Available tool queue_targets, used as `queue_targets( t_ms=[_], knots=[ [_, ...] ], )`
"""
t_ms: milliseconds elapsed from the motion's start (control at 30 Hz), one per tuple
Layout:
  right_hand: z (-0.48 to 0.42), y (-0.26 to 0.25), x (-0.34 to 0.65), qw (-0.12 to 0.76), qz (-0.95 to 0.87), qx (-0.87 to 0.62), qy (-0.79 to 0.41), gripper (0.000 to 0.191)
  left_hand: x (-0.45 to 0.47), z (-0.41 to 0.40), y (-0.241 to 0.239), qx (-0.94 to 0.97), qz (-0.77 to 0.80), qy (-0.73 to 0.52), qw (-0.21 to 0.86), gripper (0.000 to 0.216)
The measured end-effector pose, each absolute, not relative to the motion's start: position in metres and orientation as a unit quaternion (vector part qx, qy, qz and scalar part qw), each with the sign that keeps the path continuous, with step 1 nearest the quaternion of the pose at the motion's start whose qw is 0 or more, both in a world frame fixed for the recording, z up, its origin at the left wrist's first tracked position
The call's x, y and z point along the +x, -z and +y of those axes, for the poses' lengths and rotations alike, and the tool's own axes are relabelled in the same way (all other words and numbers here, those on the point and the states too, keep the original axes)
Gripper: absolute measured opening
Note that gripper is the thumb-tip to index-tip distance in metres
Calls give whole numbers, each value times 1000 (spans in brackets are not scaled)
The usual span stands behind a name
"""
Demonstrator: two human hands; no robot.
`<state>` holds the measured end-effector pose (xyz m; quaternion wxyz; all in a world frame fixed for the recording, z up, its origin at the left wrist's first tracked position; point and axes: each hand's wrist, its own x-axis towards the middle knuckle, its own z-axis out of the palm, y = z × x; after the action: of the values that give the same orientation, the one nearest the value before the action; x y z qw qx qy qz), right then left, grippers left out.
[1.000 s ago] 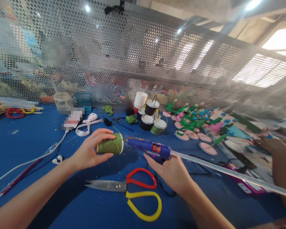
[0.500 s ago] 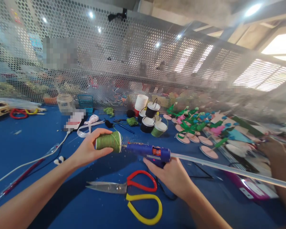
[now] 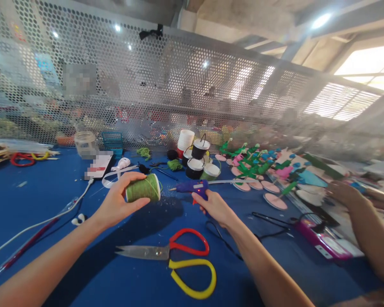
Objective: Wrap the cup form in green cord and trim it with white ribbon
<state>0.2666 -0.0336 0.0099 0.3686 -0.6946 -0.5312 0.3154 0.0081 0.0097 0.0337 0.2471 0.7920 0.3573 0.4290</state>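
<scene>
My left hand (image 3: 117, 198) is wrapped round a small cup wound with green cord (image 3: 143, 189), lying on its side in the air, its white rim toward the right. In my right hand (image 3: 216, 205) is a blue glue gun (image 3: 192, 186), its metal nozzle pointing left, a short gap from the rim. A clear glue stick (image 3: 227, 182) sticks out of the gun's back. Below both hands, large scissors (image 3: 153, 252) with one red and one yellow handle lie on the blue tabletop (image 3: 92, 273), blades to the left.
Cord-wrapped little buckets (image 3: 195, 167) and stacked white cups (image 3: 186, 138) stand at the back. Flower pieces on pink discs (image 3: 275, 201) crowd the right, near a co-worker's hands (image 3: 344, 194). A purple power strip (image 3: 323, 238), a phone (image 3: 100, 164) and earphones (image 3: 79, 219) lie about.
The glue gun has drawn back from the cup's rim and turned, so its glue stick now points away toward the back right. My left hand still holds the cup in nearly the same place.
</scene>
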Motion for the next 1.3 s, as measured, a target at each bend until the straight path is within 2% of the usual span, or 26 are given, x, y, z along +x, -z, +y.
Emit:
queue_targets(
  t_ms=[200, 333, 400, 467, 533, 667, 767, 867, 1000, 1167, 1300],
  knots=[
    [-29, 3, 267, 301, -562, -720, -274, 27, 5, 13, -30, 817, 311, -442, 202, 39],
    [-33, -5, 264, 311, -599, -715, -183, 17, 6, 9, -31, 840, 293, -415, 189, 39],
    [-35, -15, 259, 333, -632, -679, -170, 21, 8, 5, -32, 856, 269, -402, 181, 38],
    [-35, -26, 250, 356, -663, -618, -228, 41, 9, 0, -33, 873, 232, -391, 176, 39],
    [-32, -35, 239, 361, -660, -564, -341, 61, 10, -4, -33, 889, 200, -372, 179, 41],
    [-18, -43, 216, 336, -587, -480, -559, 71, 10, -11, -34, 910, 172, -329, 183, 44],
    [-10, -44, 204, 328, -523, -418, -667, 69, 9, -14, -35, 920, 172, -307, 175, 45],
    [-8, -47, 199, 351, -498, -351, -711, 62, 10, -16, -38, 925, 169, -303, 157, 44],
    [-13, -53, 202, 416, -492, -300, -704, 45, 9, -18, -42, 937, 169, -273, 140, 46],
    [-18, -54, 208, 416, -488, -334, -691, 39, 8, -18, -41, 936, 185, -267, 136, 45],
    [-17, -53, 207, 438, -491, -360, -661, 25, 8, -18, -40, 937, 180, -266, 137, 45]
  ],
)
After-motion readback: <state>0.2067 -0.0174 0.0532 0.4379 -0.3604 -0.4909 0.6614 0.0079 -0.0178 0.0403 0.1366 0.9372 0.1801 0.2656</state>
